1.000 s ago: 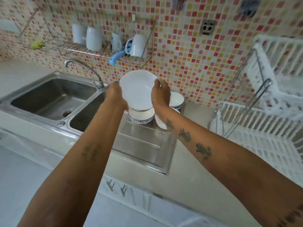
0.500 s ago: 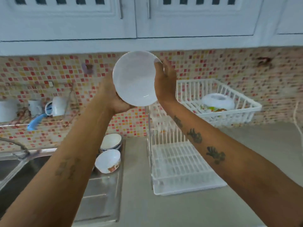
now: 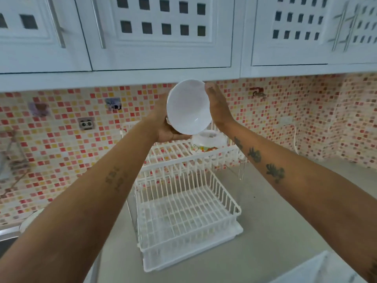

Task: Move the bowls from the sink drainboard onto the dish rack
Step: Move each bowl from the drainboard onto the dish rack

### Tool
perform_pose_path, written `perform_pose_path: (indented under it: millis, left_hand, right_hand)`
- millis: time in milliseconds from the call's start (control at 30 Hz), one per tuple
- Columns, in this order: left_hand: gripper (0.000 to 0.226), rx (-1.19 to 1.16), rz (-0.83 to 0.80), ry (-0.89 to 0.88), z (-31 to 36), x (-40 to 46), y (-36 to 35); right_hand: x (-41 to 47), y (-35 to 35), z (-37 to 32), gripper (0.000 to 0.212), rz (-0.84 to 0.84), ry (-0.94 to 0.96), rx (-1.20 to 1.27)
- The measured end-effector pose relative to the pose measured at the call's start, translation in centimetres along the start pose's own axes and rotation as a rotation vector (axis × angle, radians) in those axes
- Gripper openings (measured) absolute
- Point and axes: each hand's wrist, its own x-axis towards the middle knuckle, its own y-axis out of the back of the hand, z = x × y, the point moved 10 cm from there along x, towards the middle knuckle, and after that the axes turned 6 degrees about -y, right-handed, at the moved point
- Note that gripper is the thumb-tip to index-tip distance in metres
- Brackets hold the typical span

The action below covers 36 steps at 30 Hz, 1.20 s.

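Nearest us, the rack's [image 3: 183,211] lower tier sits bare. Above it we've got the bowl [image 3: 188,107] tipped up over the top tier, left hand [image 3: 165,127] cupping it underneath, right hand [image 3: 218,107] flat against its rim, probably steadying it. Another bowl [image 3: 208,141] sits behind.

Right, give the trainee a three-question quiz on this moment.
1. True or false: both hands are at the white bowl.
2. Which rack tier already holds an upturned bowl: A upper, B lower?
3. Fill in: the held bowl's opening faces the ____.

Key:
1. True: left hand cups it from below, right hand lies flat against its side.
2. A.
3. Camera.
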Motion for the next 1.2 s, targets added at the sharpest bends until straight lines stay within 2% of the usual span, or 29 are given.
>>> perform_pose_path:
  millis: [67, 167, 233, 300, 367, 433, 600, 800, 900, 1067, 1200]
  left_hand:
    - [0.066, 0.070, 0.090, -0.049, 0.0, 1.0, -0.5]
    - [0.065, 0.292, 0.174, -0.227, 0.7, 2.6, -1.3]
    - [0.078, 0.441, 0.208, -0.351, 0.9, 3.2, -1.6]
    - [0.097, 0.608, 0.219, -0.405, 0.3, 3.7, -2.4]
    - [0.093, 0.731, 0.211, -0.417, -0.7, 4.1, -3.4]
    - [0.084, 0.777, 0.208, -0.391, -1.7, 4.6, -4.1]
    - [0.083, 0.899, 0.198, -0.422, -3.0, 6.1, -5.0]
    - [0.078, 0.900, 0.225, -0.439, -3.5, 7.0, -4.8]
    - [0.079, 0.903, 0.240, -0.431, -4.2, 7.3, -4.2]
    - [0.083, 0.929, 0.214, -0.345, -5.5, 8.2, -3.8]
    - [0.081, 0.958, 0.194, -0.339, -5.8, 8.3, -4.1]
  right_hand:
    - [1.0, 1.2, 1.0, 0.054, -0.026, -0.039, -0.015]
    - [2.4, 2.5, 2.8, 0.062, -0.049, -0.121, -0.050]
    - [2.8, 2.6, 4.0, 0.064, -0.084, -0.169, -0.124]
    - [3.0, 2.5, 5.6, 0.051, -0.120, -0.230, -0.171]
    - [2.8, 2.5, 7.2, 0.027, -0.126, -0.297, -0.171]
    - [2.8, 2.9, 8.8, 0.024, -0.099, -0.318, -0.177]
    - [2.9, 4.2, 11.6, 0.027, -0.039, -0.276, -0.212]
    - [3.5, 3.3, 12.9, 0.015, -0.093, -0.305, -0.249]
    - [3.5, 3.0, 13.4, 0.018, -0.094, -0.307, -0.269]
    - [3.5, 3.0, 15.1, 0.034, -0.071, -0.385, -0.318]
    - [3.7, 2.9, 15.8, 0.030, -0.090, -0.432, -0.354]
